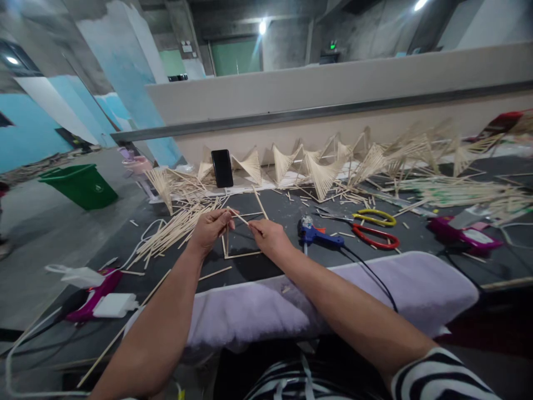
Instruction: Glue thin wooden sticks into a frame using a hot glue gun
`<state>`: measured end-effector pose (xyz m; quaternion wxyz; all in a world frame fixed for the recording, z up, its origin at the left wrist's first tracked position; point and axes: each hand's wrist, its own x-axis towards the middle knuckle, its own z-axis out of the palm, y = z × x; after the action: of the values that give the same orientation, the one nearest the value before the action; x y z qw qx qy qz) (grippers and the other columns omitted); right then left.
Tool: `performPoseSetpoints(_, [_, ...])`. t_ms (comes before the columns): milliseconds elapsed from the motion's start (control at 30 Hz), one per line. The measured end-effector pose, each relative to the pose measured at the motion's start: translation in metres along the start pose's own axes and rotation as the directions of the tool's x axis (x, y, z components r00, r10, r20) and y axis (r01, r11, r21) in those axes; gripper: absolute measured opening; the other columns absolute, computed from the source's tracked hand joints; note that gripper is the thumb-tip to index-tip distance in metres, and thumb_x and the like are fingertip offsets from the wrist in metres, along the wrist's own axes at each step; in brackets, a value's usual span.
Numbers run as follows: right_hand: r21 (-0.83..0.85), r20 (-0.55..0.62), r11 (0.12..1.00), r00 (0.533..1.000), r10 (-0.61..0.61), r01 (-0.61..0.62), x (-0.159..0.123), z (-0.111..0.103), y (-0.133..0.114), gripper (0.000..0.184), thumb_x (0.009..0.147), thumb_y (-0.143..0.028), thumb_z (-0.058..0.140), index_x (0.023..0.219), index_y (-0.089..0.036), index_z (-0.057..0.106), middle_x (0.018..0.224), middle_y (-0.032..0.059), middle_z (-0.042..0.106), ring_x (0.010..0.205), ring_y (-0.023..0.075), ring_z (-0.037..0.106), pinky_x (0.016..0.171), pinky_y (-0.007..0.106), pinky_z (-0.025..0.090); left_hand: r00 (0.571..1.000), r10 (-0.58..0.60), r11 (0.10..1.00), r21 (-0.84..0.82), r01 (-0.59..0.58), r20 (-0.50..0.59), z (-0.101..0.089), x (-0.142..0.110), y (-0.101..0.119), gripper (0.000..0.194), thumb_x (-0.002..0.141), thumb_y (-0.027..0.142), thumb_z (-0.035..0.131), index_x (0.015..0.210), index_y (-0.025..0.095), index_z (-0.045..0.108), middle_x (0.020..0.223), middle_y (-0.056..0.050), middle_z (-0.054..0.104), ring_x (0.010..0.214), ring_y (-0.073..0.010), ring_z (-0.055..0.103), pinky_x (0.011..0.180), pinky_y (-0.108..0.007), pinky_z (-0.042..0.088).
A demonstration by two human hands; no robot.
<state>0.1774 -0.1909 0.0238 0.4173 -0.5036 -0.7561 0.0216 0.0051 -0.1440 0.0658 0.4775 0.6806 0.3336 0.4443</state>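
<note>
My left hand (211,229) pinches one end of a thin wooden stick (240,218), close to a corner of a stick frame. The fingers of my right hand (268,236) close on the other end of that stick. Below and between my hands, the stick frame (245,256) rests on the dark table, partly hidden by my hands. Right of my right hand lies a blue hot glue gun (320,236) with a black cord. Beyond it are scissors (377,239) with a red and a yellow handle loop.
Loose sticks (172,225) lie in a heap on the left. A black phone (222,168) stands upright at the back, among several twisted stick models (322,172). Magenta power strips (94,297) sit at both sides. A lilac cloth (254,311) covers the front edge.
</note>
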Motion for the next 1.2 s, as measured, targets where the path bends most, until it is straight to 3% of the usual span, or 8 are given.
performPoseSetpoints(933, [0.022,0.024,1.0,1.0,0.004,-0.004,0.002,-0.004,0.0,0.029,0.087,-0.028,0.037,0.09,-0.02,0.064,0.084,0.0037,0.067,0.079,0.0126,0.059,0.072,0.02,0.04,1.0,-0.002,1.0,-0.013,0.002,-0.001,0.0,0.002,-0.003,0.027,0.076,0.035,0.056,0.091,0.014,0.066,0.054,-0.001,0.056,0.037,-0.0037,0.031,0.035,-0.019,0.017])
performPoseSetpoints(1067, [0.101,-0.064,0.995,0.998,0.018,-0.012,0.003,-0.014,0.004,0.027,0.085,-0.028,0.04,0.089,-0.019,0.065,0.083,0.0036,0.067,0.079,0.0124,0.06,0.071,0.02,0.041,1.0,0.007,1.0,-0.01,-0.007,0.002,0.0,0.002,-0.004,0.027,0.076,0.034,0.056,0.091,0.014,0.066,0.054,-0.001,0.056,0.037,-0.0041,0.032,0.035,-0.02,0.017])
performPoseSetpoints(1200, [0.157,-0.223,0.978,0.96,0.169,-0.135,0.005,-0.034,0.016,0.028,0.083,-0.031,0.041,0.088,-0.018,0.066,0.084,0.0035,0.068,0.081,0.0135,0.06,0.073,0.021,0.041,1.0,0.004,1.0,-0.021,-0.004,0.008,-0.001,0.003,-0.006,0.027,0.076,0.034,0.056,0.09,0.014,0.066,0.054,-0.001,0.056,0.036,-0.0037,0.031,0.035,-0.02,0.016])
